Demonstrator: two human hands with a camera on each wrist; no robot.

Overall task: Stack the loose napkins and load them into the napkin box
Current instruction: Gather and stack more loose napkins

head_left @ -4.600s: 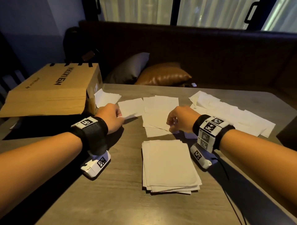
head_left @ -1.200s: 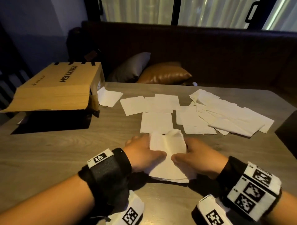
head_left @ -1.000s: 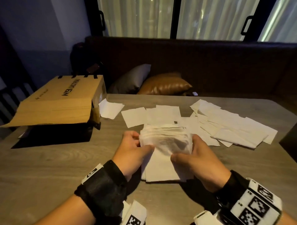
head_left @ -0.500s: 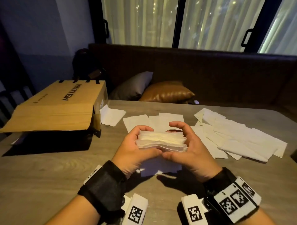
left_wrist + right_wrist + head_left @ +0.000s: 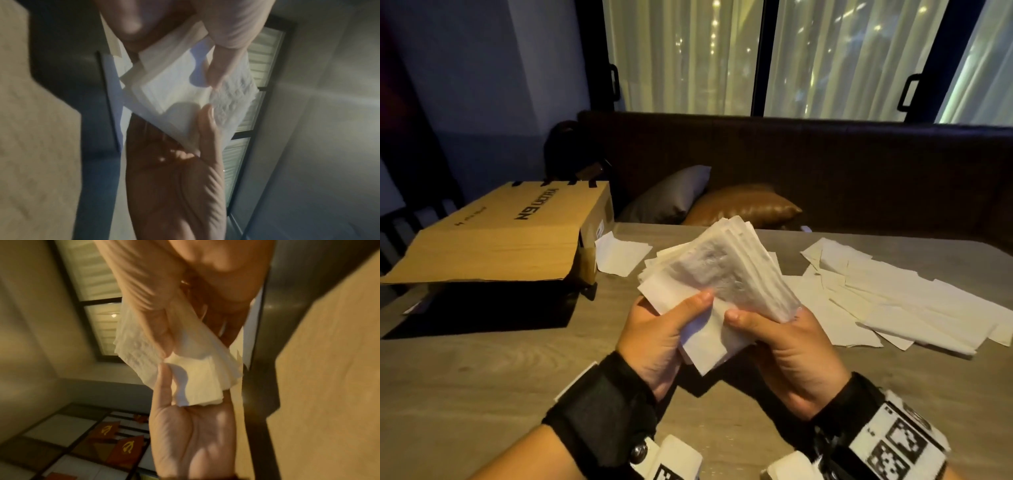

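A thick stack of white, embossed paper napkins point(image 5: 726, 284) is being held up off the grey wood-grain table point(image 5: 482, 377), tilted with its far edge raised toward the window. The left hand point(image 5: 657, 342) is gripping the stack's near-left corner, thumb lying across the top sheet and fingers curled beneath; the right hand point(image 5: 787, 349) is doing the same at the near-right corner. The left wrist view is showing both thumbs pressing down on the top sheet, with several sheet corners stepping out unevenly at the near end. Holding it from both sides like this is probably meant to let the person square the ragged edges before the stack goes anywhere.

To the right of the stack, a fan of loose white napkins point(image 5: 893, 301) is lying overlapped on the table, and just left of the stack one single white napkin point(image 5: 619, 253) is lying flat. More sheets are showing behind the stack, mostly hidden by it. Further left of the stack, a brown cardboard box with black lettering point(image 5: 517, 226) is sitting on its side with a flap hanging forward; whether this is the napkin box I cannot tell. So the stacking is looking only partly done, and loading is not yet begun.
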